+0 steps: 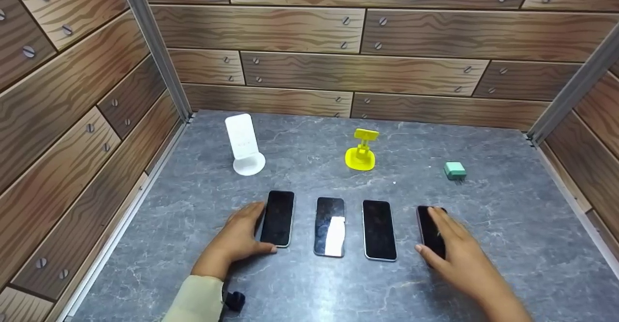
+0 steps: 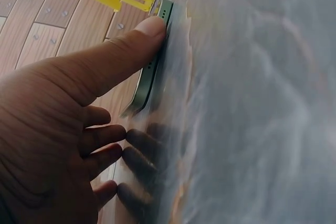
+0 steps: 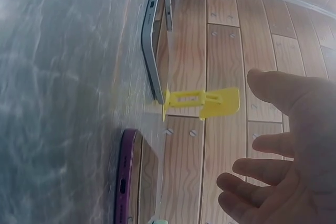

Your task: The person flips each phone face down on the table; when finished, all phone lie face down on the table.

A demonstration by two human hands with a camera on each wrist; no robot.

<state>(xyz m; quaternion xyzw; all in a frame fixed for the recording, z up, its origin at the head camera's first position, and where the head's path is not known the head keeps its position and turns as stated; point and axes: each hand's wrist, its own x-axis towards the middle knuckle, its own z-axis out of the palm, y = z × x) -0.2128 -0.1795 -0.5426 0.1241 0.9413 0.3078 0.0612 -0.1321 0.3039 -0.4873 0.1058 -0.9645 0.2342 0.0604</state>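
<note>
Four phones lie face up in a row on the grey table. Beside the leftmost phone (image 1: 279,218) is my left hand (image 1: 238,232), its fingers along the left side and its thumb at the lower edge. That phone's green edge (image 2: 143,87) shows under the thumb in the left wrist view. Over the rightmost phone (image 1: 427,230), which has a purple edge (image 3: 125,177), my right hand (image 1: 457,252) hovers with fingers apart and nothing in it, covering part of the screen. Between the hands lie a phone with a bright reflection (image 1: 326,215) and another dark-screened phone (image 1: 379,230).
Behind the phones stand a white phone stand (image 1: 243,140) at the left and a yellow phone stand (image 1: 360,157) in the middle. A small green charger plug (image 1: 455,170) sits at the right. Wood-patterned walls (image 1: 300,27) enclose the table (image 1: 309,288) at the back and sides.
</note>
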